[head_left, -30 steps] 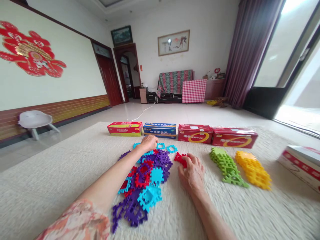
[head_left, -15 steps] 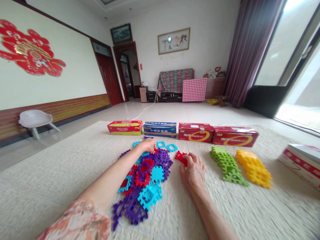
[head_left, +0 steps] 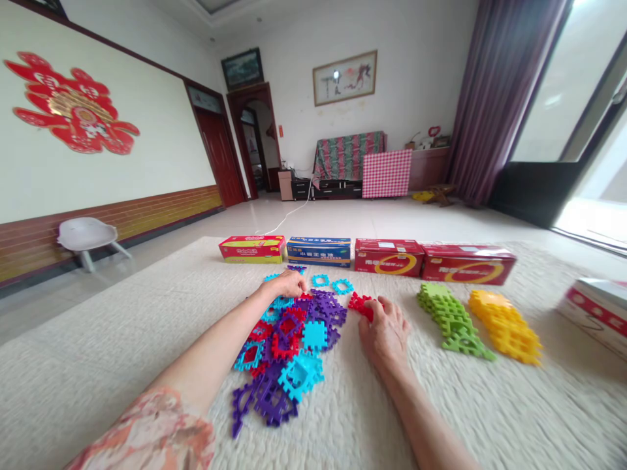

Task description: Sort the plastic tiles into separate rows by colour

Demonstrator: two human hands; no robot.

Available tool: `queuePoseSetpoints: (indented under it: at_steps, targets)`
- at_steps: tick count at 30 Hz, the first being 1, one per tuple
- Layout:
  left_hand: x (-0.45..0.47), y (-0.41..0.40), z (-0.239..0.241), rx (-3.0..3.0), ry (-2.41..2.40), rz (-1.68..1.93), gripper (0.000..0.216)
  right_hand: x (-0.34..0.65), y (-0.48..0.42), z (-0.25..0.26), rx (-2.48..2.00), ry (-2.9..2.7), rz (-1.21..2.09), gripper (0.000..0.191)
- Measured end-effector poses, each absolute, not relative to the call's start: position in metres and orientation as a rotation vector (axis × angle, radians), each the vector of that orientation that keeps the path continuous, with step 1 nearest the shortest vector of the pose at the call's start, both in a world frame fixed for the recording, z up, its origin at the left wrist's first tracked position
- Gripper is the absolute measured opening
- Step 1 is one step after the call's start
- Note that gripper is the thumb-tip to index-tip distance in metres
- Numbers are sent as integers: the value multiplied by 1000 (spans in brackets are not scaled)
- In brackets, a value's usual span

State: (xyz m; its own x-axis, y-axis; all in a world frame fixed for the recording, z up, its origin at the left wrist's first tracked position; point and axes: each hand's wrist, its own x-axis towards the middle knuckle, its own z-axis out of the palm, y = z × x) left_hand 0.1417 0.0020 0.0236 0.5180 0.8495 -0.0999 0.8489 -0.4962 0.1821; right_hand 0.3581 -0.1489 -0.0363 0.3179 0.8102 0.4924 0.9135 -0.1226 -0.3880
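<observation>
My left hand [head_left: 290, 284] reaches to the far end of a mixed pile of plastic interlocking building pieces, its fingers closed down on a red building piece [head_left: 306, 297] that is mostly hidden. Purple pieces [head_left: 326, 305], cyan pieces [head_left: 314, 335] and other red ones overlap in this pile. To the right of it, my right hand [head_left: 386, 329] has thumb and fingers around a small group of red building pieces [head_left: 360, 303] on the mat. Two loose cyan pieces [head_left: 342, 286] lie just beyond the hands.
Green pieces [head_left: 448, 321] and yellow pieces [head_left: 504, 326] lie in overlapping rows at the right. Behind stand a red-yellow box [head_left: 252, 249], a blue box [head_left: 319, 252] and two dark red boxes [head_left: 388, 258]. A white-red box [head_left: 595, 316] sits at the right edge of the cream mat [head_left: 161, 307].
The whole view has shifted slightly, so things appear further right. My left hand has drawn back a little over the pile's far end. My right hand stays at the red pieces.
</observation>
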Motion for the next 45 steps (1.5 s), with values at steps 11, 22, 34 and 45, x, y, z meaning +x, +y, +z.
queuePoseSetpoints:
  at_steps: [11,22,34,45]
  targets:
    - [129,-8,67,2687,1750,488,31,359,-147,-39,-1948,-1441,-215,25]
    - [119,0,54,2461,1771,429,28,358,-147,-38,-1919,-1410,-193,28]
    - [205,-30,43,2147,1361,674,34,368,-139,-31,-1570,-1134,-223,32]
    - [154,-33,51,2087,1504,764,32,353,-151,-30,-1744,-1661,-287,25]
